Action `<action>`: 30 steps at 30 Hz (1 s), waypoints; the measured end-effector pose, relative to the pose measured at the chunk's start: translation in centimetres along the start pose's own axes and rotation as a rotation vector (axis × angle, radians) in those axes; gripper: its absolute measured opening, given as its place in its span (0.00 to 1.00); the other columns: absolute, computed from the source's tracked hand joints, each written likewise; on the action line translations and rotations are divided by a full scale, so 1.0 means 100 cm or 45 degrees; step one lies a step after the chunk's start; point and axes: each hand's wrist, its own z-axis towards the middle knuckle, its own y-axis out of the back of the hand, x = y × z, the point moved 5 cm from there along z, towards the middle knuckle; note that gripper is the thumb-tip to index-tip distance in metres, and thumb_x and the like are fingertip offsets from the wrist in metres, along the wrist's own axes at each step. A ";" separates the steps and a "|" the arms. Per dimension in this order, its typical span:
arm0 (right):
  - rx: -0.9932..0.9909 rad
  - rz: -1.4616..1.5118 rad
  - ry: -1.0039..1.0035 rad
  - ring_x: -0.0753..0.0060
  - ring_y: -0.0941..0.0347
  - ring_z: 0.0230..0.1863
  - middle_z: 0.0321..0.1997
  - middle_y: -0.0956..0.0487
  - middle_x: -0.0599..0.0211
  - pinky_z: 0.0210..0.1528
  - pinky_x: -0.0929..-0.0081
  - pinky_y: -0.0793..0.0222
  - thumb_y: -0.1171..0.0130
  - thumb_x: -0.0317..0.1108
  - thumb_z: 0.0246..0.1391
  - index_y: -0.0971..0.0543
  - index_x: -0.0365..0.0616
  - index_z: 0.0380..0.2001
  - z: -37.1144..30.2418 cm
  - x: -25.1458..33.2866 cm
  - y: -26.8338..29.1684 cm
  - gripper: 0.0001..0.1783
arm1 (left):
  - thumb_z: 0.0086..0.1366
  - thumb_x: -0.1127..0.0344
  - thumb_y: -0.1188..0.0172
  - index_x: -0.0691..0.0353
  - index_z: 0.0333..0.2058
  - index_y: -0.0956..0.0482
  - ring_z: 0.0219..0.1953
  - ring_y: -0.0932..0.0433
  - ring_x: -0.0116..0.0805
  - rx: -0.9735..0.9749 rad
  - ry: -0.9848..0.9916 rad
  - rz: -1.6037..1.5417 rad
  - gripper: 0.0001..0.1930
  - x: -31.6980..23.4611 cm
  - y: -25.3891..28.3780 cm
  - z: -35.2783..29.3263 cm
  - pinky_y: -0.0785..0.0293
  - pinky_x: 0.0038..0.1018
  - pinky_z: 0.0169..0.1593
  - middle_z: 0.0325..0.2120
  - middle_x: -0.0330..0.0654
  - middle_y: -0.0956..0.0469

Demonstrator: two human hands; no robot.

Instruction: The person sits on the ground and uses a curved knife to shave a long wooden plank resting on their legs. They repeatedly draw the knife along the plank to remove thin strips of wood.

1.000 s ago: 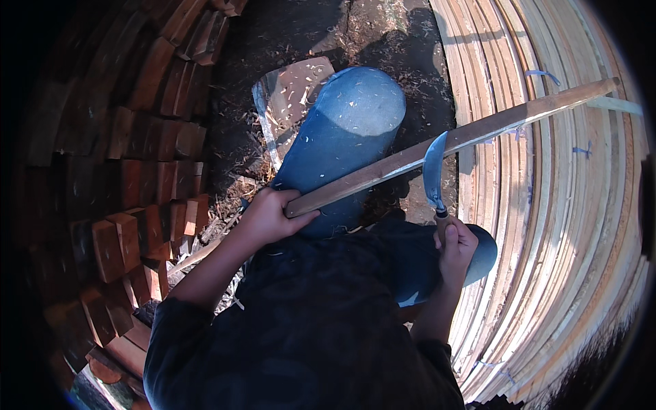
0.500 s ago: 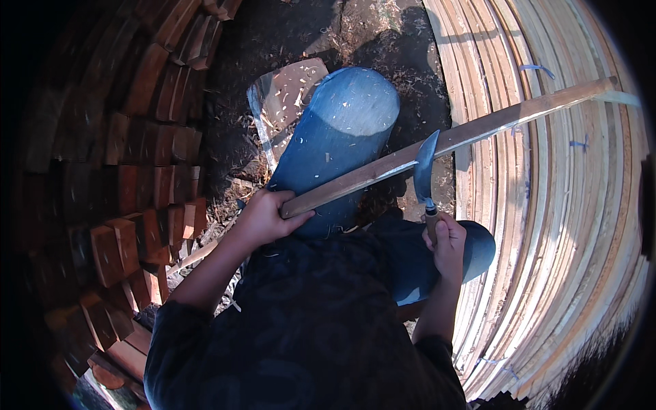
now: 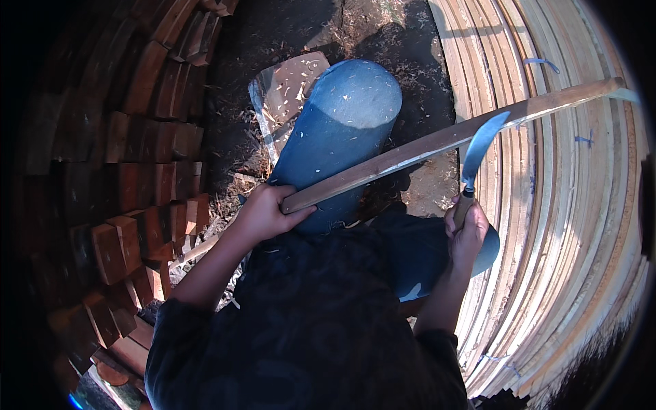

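The left hand (image 3: 263,210) is closed around the near left end of a wooden strip (image 3: 410,155), thumb along its near side. The strip lies aslant across the raised left leg (image 3: 355,102), its far right end reaching over the stacked boards (image 3: 560,239). The right hand (image 3: 467,229) has its fingers wrapped around the handle of a curved knife (image 3: 482,148), blade directed away from the body. The blade's tip overlaps the strip's near edge in this view; whether it touches cannot be determined.

A pale band along that edge contrasts with the browner upper face, and shavings (image 3: 217,223) lie on the ground to the left. On this evidence, the step in hand is judged to be paring the near edge, with the knife between or at the start of strokes.

A further stroke would call for a steady left hold, the strip braced on the leg, and the blade laid at a shallow angle to the edge. The near edge of the stroke path should be kept clear of the right knee (image 3: 488,249).

Brown blocks (image 3: 116,249) are stacked at left.
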 end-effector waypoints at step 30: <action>0.280 -0.393 -0.059 0.88 0.37 0.19 0.20 0.29 0.75 0.22 0.88 0.43 0.41 0.38 0.56 0.24 0.33 0.44 -0.006 -0.019 -0.016 0.19 | 0.51 0.53 0.32 0.65 0.27 0.19 0.20 0.21 0.45 -0.028 -0.029 -0.036 0.18 0.001 -0.001 0.001 0.26 0.32 0.27 0.14 0.50 0.25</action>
